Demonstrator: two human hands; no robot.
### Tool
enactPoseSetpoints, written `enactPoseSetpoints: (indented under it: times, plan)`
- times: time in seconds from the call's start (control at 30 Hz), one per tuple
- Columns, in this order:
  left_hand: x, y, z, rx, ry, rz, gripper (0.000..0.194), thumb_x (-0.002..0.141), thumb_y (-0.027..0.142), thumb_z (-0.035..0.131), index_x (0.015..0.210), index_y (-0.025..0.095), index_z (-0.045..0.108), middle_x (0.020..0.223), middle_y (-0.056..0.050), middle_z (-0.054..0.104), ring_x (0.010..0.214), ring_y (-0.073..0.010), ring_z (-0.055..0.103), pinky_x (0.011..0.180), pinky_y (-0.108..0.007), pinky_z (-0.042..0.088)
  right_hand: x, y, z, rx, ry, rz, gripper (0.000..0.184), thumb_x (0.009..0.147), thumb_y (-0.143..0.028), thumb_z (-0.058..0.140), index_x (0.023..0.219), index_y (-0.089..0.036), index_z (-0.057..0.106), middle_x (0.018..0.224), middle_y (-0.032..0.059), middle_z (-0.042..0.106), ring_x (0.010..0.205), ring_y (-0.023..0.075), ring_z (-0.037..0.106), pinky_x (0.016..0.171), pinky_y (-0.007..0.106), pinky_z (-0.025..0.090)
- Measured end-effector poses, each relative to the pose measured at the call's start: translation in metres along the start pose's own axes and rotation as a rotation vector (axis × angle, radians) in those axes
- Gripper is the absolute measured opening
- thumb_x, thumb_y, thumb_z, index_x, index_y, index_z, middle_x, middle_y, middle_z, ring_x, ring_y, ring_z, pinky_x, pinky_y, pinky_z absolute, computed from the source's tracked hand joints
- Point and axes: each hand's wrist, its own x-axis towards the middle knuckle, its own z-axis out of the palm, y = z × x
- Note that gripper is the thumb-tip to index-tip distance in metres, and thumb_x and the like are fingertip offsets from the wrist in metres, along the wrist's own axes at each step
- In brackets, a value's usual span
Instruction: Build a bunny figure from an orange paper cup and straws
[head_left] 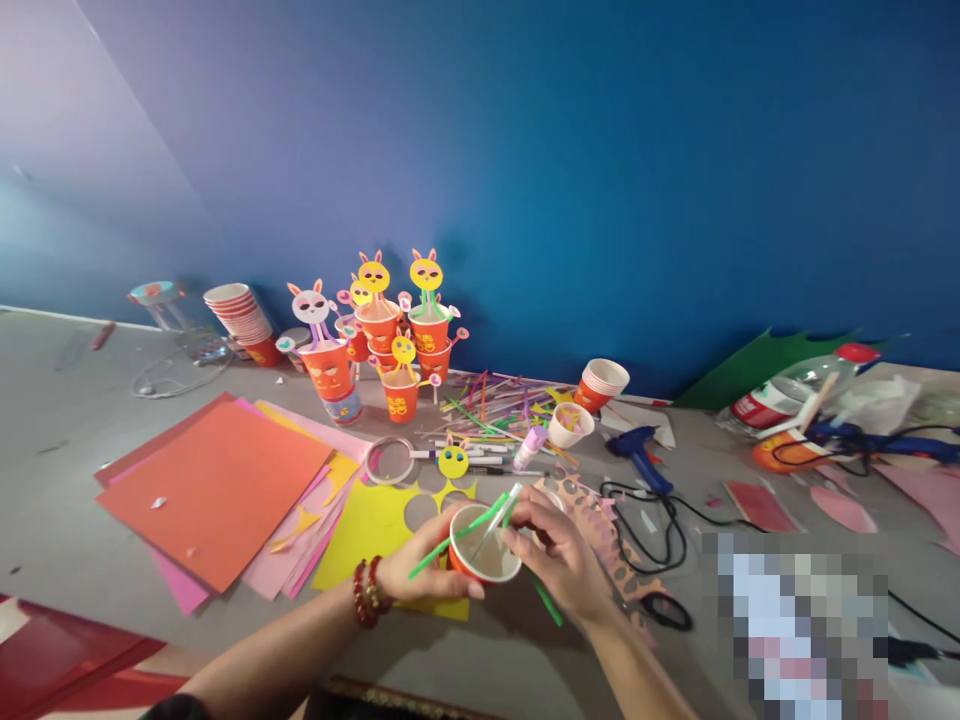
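Note:
My left hand [427,565] is wrapped round the side of a red paper cup [480,574] with a pale inside, its mouth tilted toward me. Over the cup's mouth, my right hand [559,550] is closed with fingertips on green straws [459,537]. One straw sticks out to the left past the rim, and another green end [547,602] pokes out below my right hand. A thin whitish strip [504,508] lies among the straws at my fingertips; its kind is unclear. Just behind the cup lies a yellow paper animal face [453,461].
Finished cup figures [402,395] stand at the back. Coloured paper sheets [217,490] lie left, with yellow paper [367,520] under my left hand. Loose straws [487,405], a glue stick [531,447], a blue glue gun [640,457] with cord and black-handled scissors [666,611] lie around.

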Motion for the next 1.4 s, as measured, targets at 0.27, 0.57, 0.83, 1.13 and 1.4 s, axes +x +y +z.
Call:
enactPoseSetpoints:
  times: [0.27,0.57,0.83,1.13,1.4]
  plan:
    - [0.002,0.004,0.001,0.082,0.031,0.061,0.091,0.077,0.045,0.083,0.151,0.026,0.033,0.152,-0.016,0.041,0.140,-0.0368,0.040,0.118,-0.051,0.030,-0.003,0.004,-0.005,-0.012,-0.028,-0.003,0.023,0.098,-0.039,0.058,0.084,-0.022,0.067,0.087,0.0041,0.060,0.082,0.0201,0.059,0.074,0.029,0.048]
    - [0.006,0.012,0.001,0.164,0.090,0.178,0.084,0.080,0.044,0.080,0.148,0.029,0.033,0.148,-0.015,0.041,0.141,-0.0374,0.038,0.118,-0.053,0.031,-0.008,0.012,-0.010,-0.047,-0.125,-0.029,0.039,0.084,-0.048,0.077,0.113,-0.025,0.068,0.125,0.0113,0.064,0.117,0.0292,0.061,0.093,0.032,0.053]
    - [0.015,0.036,-0.020,0.218,-0.075,0.172,0.072,0.088,0.032,0.073,0.150,0.027,0.037,0.157,-0.018,0.029,0.150,-0.0375,0.023,0.118,-0.056,0.032,-0.009,0.015,-0.018,-0.096,-0.109,-0.065,0.031,0.084,-0.036,0.078,0.111,-0.025,0.067,0.124,0.0120,0.065,0.114,0.0294,0.063,0.090,0.035,0.055]
    - [0.019,0.082,-0.038,0.230,0.014,0.068,0.035,0.102,0.034,0.048,0.133,0.021,0.059,0.150,-0.015,0.048,0.143,-0.0335,0.041,0.117,-0.051,0.034,-0.009,0.010,-0.020,-0.112,-0.099,-0.059,0.030,0.085,-0.032,0.078,0.111,-0.025,0.066,0.124,0.0111,0.064,0.116,0.0281,0.062,0.086,0.030,0.055]
    - [0.053,0.103,-0.006,0.813,0.071,0.081,0.026,0.089,0.041,0.069,0.100,0.018,0.072,0.105,-0.010,0.074,0.104,-0.0273,0.066,0.092,-0.037,0.051,-0.011,0.011,-0.008,-0.225,-0.103,-0.068,0.035,0.081,-0.024,0.076,0.114,-0.023,0.066,0.125,0.0123,0.062,0.110,0.0280,0.063,0.082,0.031,0.056]
